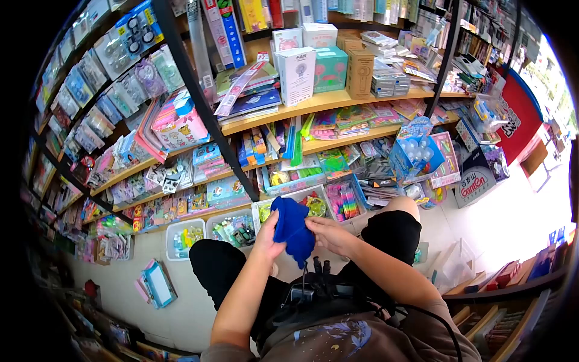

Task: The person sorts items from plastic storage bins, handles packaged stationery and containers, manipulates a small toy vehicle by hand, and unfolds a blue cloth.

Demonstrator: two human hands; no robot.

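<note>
A crumpled deep-blue cloth (292,228) hangs between my two hands, above my knees. My left hand (269,236) is closed on its left edge, thumb lying over the fabric. On the other side, my right hand (325,234) pinches the right edge between thumb and fingers. The cloth's lower end droops to a point over my lap. Whether it is a plain rag or a sewn item, I cannot tell. Just beyond it, a white bin (263,211) with yellow-green packs is partly hidden by the cloth.
Stocked wooden shelves (319,104) curve ahead, with a boxed fan (297,73) on the top one. Bins stand along the floor, including one of small bottles (185,239). A blue-framed case (159,285) lies at left on the floor. A dark carton (475,184) stands at right.
</note>
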